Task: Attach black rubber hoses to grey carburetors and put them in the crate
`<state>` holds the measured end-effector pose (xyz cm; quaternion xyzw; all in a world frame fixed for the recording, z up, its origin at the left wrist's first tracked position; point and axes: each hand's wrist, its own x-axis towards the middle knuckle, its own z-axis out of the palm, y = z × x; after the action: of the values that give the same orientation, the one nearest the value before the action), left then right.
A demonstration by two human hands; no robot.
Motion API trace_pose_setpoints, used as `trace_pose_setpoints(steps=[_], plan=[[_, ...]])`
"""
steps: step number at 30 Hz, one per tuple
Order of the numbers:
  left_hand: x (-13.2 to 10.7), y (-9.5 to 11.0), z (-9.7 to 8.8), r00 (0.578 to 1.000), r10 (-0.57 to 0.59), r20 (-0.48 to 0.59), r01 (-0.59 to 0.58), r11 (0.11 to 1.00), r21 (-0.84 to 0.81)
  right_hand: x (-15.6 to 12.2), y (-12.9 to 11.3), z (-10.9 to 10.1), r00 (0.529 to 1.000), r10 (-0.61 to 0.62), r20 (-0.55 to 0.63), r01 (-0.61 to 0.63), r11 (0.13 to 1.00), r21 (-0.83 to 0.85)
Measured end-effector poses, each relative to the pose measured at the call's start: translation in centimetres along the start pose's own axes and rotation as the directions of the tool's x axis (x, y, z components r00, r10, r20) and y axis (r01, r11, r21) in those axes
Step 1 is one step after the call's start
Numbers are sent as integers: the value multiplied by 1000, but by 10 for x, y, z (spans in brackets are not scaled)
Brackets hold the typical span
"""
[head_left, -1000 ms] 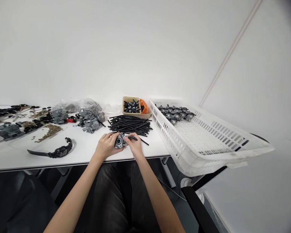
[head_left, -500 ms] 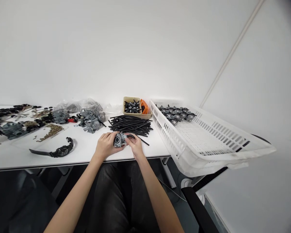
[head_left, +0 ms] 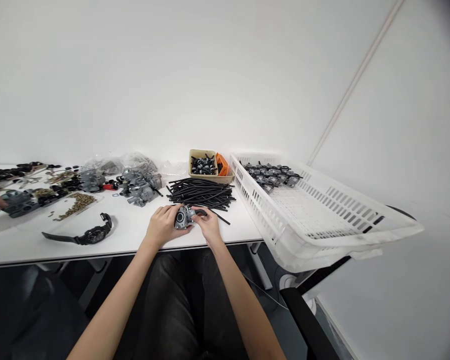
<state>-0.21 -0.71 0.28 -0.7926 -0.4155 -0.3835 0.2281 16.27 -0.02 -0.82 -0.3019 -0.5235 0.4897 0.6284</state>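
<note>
Currently: one grey cast carburettor (head_left: 183, 218), stiff and fairly heavy, best held by its solid body, clamped between left hand (head_left: 165, 225) and right hand (head_left: 209, 226), together, just in front of the black hose pile (head_left: 200, 194); one short black hose (head_left: 201, 212), flexible, against its right side.
</note>
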Motion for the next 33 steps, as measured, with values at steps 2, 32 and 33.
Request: trace_pose_setpoints(steps=[2, 32, 33], plan=[[0, -1, 0, 1000, 10, 8, -10, 1000, -4, 0, 3, 0, 999, -31, -28, 29, 997, -70], [1, -1, 2, 999, 36, -18, -35, 998, 57, 2, 7, -1, 999, -17, -47, 9, 986, -169], [1, -1, 2, 999, 31, -18, -30, 998, 59, 1, 8, -1, 999, -17, -41, 9, 986, -166]])
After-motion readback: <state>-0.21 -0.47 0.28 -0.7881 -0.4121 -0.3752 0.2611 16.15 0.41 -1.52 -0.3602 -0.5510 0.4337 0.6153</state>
